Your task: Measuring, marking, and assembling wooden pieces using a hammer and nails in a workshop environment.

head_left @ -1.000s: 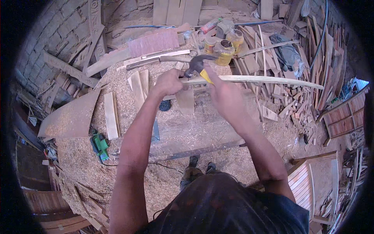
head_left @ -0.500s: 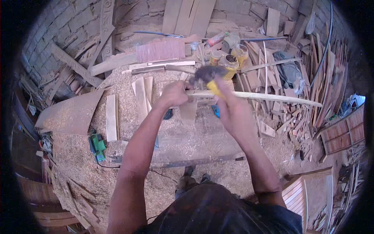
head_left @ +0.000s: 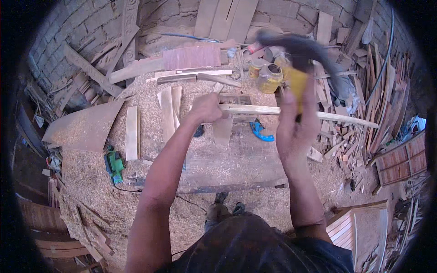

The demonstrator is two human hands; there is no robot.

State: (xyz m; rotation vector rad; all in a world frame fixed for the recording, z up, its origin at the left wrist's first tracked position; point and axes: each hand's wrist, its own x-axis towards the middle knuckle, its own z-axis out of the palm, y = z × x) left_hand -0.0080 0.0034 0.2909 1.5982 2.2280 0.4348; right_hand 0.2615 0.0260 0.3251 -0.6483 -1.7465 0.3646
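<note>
My left hand [head_left: 205,108] is closed around the left end of a long, pale, slightly curved wood strip [head_left: 346,117], which lies crosswise over a flat wooden piece [head_left: 223,132] on the worn bench [head_left: 218,168]. My right hand [head_left: 297,119] grips the yellow handle of a hammer [head_left: 296,48], raised to the right of my left hand. The hammer's dark head is blurred by motion. A blue curved object [head_left: 261,133] lies on the bench below the strip, and a dark round item shows partly beside my left forearm.
A green power planer [head_left: 115,168] with a cord sits at left, beside loose planks [head_left: 133,133] and a bent sheet [head_left: 79,129]. Yellow tubs [head_left: 268,79] stand behind the work. Piles of offcuts [head_left: 378,91] lie at right, panels lean at lower right, and shavings cover the floor and bench.
My right hand has swung the hammer up and to the right, away from my left hand, uncovering the blue object. My left hand still holds the strip.
</note>
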